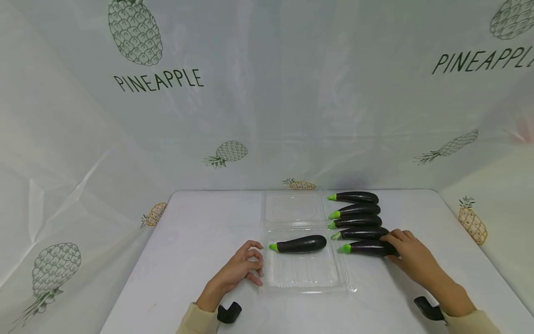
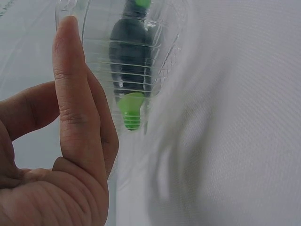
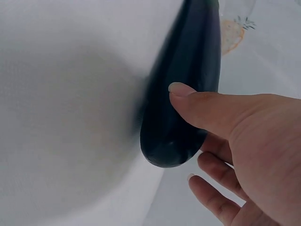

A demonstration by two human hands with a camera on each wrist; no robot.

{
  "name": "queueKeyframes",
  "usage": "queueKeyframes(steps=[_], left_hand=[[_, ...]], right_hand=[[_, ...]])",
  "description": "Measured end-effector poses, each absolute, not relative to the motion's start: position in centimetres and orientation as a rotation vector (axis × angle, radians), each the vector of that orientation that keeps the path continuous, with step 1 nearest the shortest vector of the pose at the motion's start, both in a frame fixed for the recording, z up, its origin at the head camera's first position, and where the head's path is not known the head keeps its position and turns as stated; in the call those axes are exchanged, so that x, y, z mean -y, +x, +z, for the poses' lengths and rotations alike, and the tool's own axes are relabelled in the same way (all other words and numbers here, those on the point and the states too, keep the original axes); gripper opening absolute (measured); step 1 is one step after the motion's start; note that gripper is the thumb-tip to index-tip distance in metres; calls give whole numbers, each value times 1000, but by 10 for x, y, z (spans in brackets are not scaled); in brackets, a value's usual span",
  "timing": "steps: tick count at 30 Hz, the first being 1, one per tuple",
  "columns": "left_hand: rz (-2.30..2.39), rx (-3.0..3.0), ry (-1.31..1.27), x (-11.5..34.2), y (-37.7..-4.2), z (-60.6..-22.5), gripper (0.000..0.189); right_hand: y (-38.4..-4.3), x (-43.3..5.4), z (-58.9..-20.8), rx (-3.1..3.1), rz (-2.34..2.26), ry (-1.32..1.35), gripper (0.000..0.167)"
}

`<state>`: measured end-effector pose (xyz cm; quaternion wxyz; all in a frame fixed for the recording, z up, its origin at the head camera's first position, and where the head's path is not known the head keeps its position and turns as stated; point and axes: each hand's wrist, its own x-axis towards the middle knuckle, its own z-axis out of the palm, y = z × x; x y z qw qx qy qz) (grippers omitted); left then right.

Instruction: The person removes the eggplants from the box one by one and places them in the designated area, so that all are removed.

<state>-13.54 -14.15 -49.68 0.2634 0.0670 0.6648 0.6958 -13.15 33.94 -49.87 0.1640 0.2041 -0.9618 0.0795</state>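
Note:
The thumb and fingers of my right hand (image 1: 413, 257) grip the thick end of the nearest eggplant (image 1: 367, 248) in a row on the right. In the right wrist view, the thumb lies across the dark body of this eggplant (image 3: 181, 113), with fingers behind it. A hinged clear plastic container (image 1: 304, 278) lies unfolded at the middle, and one eggplant (image 1: 302, 244) rests sideways in its front half, green stem to the left. Against that container's left edge is my left hand (image 1: 242, 266), its fingers loosely bent and holding nothing.
Several more eggplants (image 1: 359, 221) lie in a row beyond the gripped one, stems pointing left beside the container. The container's lid half (image 1: 295, 208) lies flat toward the back. A pineapple-print sheet (image 1: 267, 111) stands behind the white table (image 1: 187, 241).

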Motion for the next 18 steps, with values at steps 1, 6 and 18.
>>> queueKeyframes(steps=[1,6,18], left_hand=[[1882,-1797,179,141,-136,-497,48],[1880,-1795,173,141,-136,-497,48],[1891,-1789,192,142,-134,-494,48]], right_hand=[[-132,-339,-499,2742,228,581,50],[-133,-335,-498,2761,237,571,50],[-129,-332,-500,2699,216,573,56]])
